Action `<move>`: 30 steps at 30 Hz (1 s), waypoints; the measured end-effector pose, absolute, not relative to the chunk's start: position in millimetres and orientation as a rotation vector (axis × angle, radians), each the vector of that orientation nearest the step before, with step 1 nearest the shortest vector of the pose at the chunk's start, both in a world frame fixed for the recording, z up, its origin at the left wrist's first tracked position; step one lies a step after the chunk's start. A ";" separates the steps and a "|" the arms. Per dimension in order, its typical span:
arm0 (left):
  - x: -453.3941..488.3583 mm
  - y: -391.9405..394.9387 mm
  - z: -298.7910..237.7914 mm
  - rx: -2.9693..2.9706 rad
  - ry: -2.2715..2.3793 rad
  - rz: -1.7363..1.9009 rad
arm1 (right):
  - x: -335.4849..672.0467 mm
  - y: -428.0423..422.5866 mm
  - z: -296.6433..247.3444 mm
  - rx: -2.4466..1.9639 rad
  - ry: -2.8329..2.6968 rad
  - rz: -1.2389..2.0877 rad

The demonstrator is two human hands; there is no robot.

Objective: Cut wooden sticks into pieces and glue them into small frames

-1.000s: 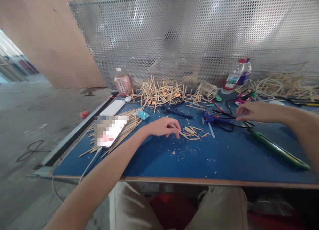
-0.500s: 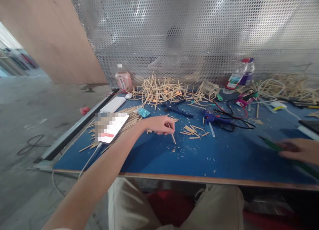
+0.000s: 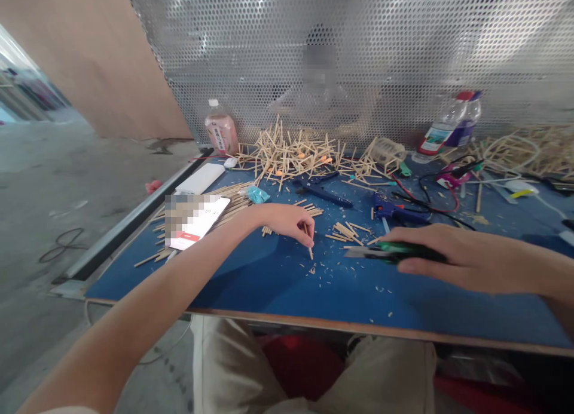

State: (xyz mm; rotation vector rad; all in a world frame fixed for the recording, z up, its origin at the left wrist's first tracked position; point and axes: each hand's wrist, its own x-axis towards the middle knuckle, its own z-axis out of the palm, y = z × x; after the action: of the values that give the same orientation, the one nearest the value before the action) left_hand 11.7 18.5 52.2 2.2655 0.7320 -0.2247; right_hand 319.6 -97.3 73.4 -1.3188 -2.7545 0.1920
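Stick in left hand, knife in right, blade apart from the stick.
Head view: left hand (image 3: 291, 221) pinches a thin stick (image 3: 311, 253) between thumb and fingers, lower end jutting below the fingertips; whether it touches the table (image 3: 269, 291) cannot be told. Right hand (image 3: 452, 258) closed around the knife (image 3: 410, 251), blade pointing left toward the stick. Short pieces (image 3: 347, 232) lie between the two grips, just beyond the blade. Shavings (image 3: 313, 271) near the stick's lower end, on the wearer's side. Pliers (image 3: 325, 193) beyond the left grip; glue gun (image 3: 399, 211) beyond the knife; phone (image 3: 208, 220) left of the left grip.
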 end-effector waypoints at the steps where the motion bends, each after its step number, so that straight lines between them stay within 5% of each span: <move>1: 12.2 18.4 53.1 2.273 0.747 -0.244 | 301.7 -87.7 72.8 -1.227 -2.794 0.240; 5: 13.5 19.1 53.6 2.344 0.773 -0.280 | 264.1 -60.1 55.9 -1.034 -2.932 0.370; 13: 9.2 22.1 40.0 2.327 0.783 -0.230 | 273.1 -43.7 15.8 -0.932 -2.846 -0.038; 21: 3.7 25.2 26.6 2.391 0.716 -0.115 | 281.6 -38.4 13.6 -0.916 -2.875 0.217; 30: 5.6 24.3 23.7 2.394 0.705 -0.114 | 277.5 -47.6 8.2 -0.945 -2.882 0.146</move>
State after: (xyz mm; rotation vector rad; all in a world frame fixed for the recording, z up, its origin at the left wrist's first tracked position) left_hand 5.6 24.3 23.7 2.3944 0.7046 -0.1143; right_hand 277.5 -47.6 8.2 -0.9445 -2.8823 0.1457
